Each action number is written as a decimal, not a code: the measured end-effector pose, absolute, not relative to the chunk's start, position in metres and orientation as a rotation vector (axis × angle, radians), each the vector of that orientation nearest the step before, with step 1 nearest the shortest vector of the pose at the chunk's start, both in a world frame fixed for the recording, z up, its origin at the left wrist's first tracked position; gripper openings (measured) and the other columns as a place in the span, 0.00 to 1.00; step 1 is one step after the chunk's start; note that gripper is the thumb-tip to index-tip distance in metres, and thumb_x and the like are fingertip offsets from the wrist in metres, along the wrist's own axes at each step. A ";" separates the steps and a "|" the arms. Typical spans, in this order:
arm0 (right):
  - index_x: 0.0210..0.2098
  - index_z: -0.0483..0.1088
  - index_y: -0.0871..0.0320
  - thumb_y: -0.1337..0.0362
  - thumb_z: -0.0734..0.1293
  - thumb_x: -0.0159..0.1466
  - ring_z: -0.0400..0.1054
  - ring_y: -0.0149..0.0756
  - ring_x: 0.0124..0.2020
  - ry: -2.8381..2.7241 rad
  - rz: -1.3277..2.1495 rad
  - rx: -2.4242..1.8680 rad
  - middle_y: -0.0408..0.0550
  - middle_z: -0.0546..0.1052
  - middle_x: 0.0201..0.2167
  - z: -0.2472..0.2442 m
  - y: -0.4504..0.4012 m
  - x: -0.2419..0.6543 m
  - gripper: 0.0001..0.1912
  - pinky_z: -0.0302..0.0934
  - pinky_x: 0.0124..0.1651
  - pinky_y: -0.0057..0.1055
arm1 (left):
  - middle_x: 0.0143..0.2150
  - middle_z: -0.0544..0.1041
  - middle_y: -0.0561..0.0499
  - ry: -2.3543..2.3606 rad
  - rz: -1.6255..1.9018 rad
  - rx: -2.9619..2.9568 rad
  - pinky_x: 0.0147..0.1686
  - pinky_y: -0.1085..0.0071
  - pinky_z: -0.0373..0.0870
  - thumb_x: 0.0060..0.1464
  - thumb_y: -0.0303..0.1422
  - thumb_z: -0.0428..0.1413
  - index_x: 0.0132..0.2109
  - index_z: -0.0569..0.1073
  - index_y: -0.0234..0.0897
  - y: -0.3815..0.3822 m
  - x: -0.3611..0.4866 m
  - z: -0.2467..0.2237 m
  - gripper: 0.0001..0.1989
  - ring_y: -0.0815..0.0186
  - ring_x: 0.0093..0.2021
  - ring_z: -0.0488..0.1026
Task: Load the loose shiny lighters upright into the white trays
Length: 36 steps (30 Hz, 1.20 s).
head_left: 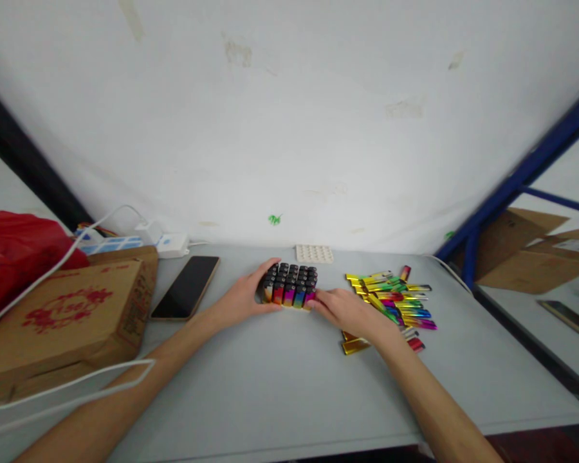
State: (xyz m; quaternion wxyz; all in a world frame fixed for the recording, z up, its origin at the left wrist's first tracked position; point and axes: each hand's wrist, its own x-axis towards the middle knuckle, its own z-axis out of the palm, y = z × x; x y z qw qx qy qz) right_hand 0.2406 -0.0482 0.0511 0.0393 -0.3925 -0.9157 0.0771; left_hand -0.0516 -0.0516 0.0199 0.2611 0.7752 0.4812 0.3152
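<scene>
A block of upright lighters (292, 283) with black tops and shiny coloured bodies stands in rows at the middle of the table. What looks like a pale base shows under its front edge. My left hand (251, 289) is closed round the block's left side, thumb low in front and fingers behind. At the right front corner, my right hand (335, 307) has its fingers closed against a purple lighter (311, 297). To the right of that hand lies a loose pile of metallic lighters (395, 299) in gold, green, blue, red and purple. My right forearm covers part of the pile.
A white holed tray (314, 253) lies by the wall. On the left are a phone (186, 287), a cardboard box (67, 308), a red bag (19, 257), a power strip (172, 245) and a white cable (67, 257). A blue metal frame (525, 161) borders the right side.
</scene>
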 end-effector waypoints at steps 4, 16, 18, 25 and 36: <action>0.40 0.78 0.57 0.48 0.62 0.78 0.75 0.38 0.33 -2.750 0.377 -1.174 0.49 0.82 0.33 0.053 -0.048 0.246 0.22 0.59 0.36 0.30 | 0.73 0.70 0.41 1.314 0.866 2.096 0.72 0.52 0.65 0.51 0.44 0.70 0.76 0.58 0.43 -0.051 -0.051 0.019 0.50 0.47 0.71 0.70; 0.62 0.69 0.66 0.66 0.63 0.76 0.67 0.49 0.60 -2.681 -0.128 -1.484 0.65 0.73 0.61 0.039 0.054 0.237 0.17 0.59 0.64 0.40 | 0.75 0.67 0.40 1.295 0.844 2.104 0.73 0.51 0.63 0.51 0.41 0.71 0.77 0.55 0.43 -0.050 -0.054 0.015 0.53 0.47 0.73 0.68; 0.60 0.71 0.65 0.69 0.61 0.76 0.69 0.49 0.58 -2.701 -0.137 -1.515 0.66 0.74 0.59 0.035 0.062 0.225 0.16 0.61 0.62 0.40 | 0.74 0.69 0.40 1.301 0.836 2.085 0.72 0.50 0.64 0.52 0.41 0.71 0.77 0.55 0.44 -0.052 -0.053 0.017 0.52 0.46 0.72 0.69; 0.56 0.75 0.61 0.69 0.65 0.74 0.70 0.49 0.58 -2.758 -0.042 -1.449 0.62 0.79 0.53 0.041 0.058 0.224 0.12 0.64 0.56 0.36 | 0.76 0.66 0.40 1.335 0.799 2.111 0.73 0.52 0.63 0.53 0.43 0.71 0.78 0.52 0.43 -0.057 -0.051 0.021 0.54 0.47 0.73 0.68; 0.52 0.75 0.59 0.66 0.65 0.76 0.73 0.49 0.49 -2.359 -0.086 -1.328 0.58 0.80 0.47 0.089 -0.037 0.298 0.09 0.66 0.53 0.43 | 0.75 0.65 0.32 1.352 0.767 2.212 0.72 0.50 0.63 0.54 0.50 0.68 0.80 0.44 0.35 0.014 -0.027 0.018 0.60 0.43 0.73 0.66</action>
